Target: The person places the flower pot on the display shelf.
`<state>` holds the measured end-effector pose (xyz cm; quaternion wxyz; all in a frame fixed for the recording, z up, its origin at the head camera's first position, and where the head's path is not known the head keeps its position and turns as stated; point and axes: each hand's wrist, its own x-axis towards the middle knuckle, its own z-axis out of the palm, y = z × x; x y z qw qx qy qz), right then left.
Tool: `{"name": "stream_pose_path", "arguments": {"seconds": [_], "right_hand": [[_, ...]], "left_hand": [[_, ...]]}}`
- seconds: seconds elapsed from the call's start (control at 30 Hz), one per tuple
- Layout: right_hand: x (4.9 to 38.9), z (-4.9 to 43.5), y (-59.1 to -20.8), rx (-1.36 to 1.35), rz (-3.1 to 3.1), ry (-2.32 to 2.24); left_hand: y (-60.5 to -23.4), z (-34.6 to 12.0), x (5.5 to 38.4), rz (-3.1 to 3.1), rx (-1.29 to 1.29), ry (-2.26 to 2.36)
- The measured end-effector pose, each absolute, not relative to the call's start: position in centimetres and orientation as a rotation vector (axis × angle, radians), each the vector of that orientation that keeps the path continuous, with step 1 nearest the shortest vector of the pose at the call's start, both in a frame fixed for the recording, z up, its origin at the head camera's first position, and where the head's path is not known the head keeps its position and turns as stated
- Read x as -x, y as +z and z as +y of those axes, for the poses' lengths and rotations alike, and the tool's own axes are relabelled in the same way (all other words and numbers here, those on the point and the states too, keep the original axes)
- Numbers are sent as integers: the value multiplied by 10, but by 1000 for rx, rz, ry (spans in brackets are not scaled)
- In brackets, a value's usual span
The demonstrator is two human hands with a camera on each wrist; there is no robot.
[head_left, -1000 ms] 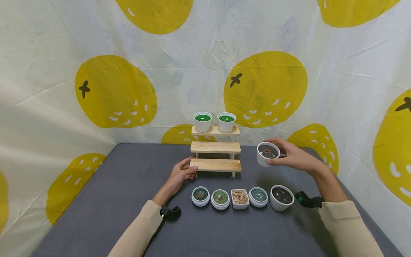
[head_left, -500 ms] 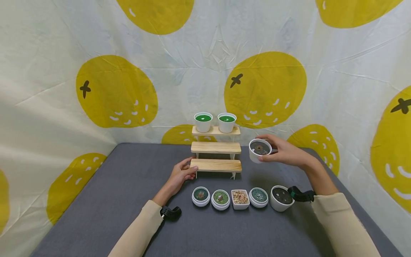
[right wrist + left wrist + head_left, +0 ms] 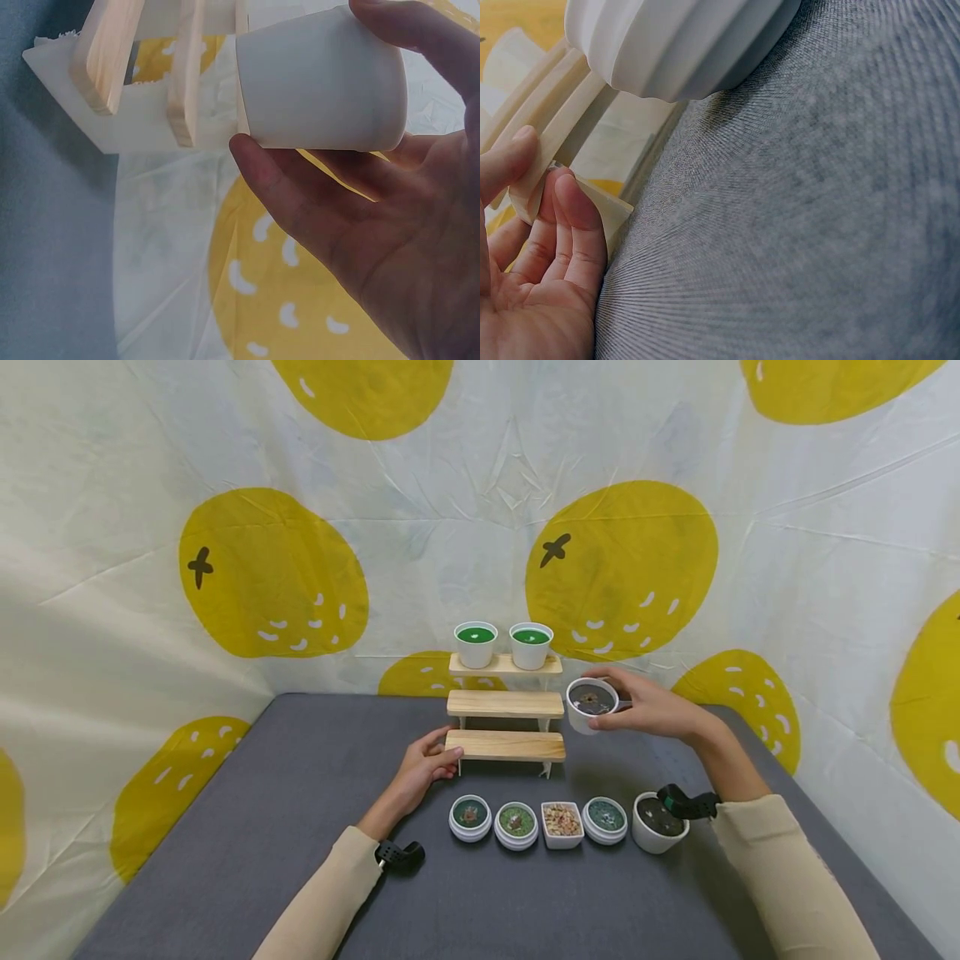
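A three-step wooden display stand [image 3: 506, 744] stands at the middle of the table. My left hand [image 3: 420, 768] pinches the left end of its lowest step; in the left wrist view the thumb [image 3: 516, 154] lies on top and fingers curl beneath. My right hand [image 3: 648, 706] holds a white cup [image 3: 582, 717] with a dark filling, raised just right of the middle step. In the right wrist view this plain cup [image 3: 322, 82] sits between thumb and fingers, its rim toward the stand. Two white cups with green filling, a left one [image 3: 475, 652] and a right one [image 3: 530, 653], are on the top step.
Before the stand is a row: a dark-green-filled round pot [image 3: 470, 819], a light-green one [image 3: 516, 827], a square dish [image 3: 562, 827] of small bits, a teal-filled pot [image 3: 604, 821] and a dark-filled white cup [image 3: 649, 839]. A fruit-patterned cloth [image 3: 442, 552] hangs behind the grey table [image 3: 300, 793].
My right hand has carried the dark-filled cup leftward and slightly upward on screen, closer to the stand. The left hand keeps its grip on the lowest step.
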<state>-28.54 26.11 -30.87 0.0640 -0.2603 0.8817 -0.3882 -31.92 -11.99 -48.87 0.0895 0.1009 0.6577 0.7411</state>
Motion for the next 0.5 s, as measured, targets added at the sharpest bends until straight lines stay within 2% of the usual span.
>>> {"name": "stream_pose_path", "arguments": {"seconds": [0.5], "right_hand": [[292,243,-303,790,2691,-1080]], "left_hand": [[-489,-119,320,1964,-293,2211]]}}
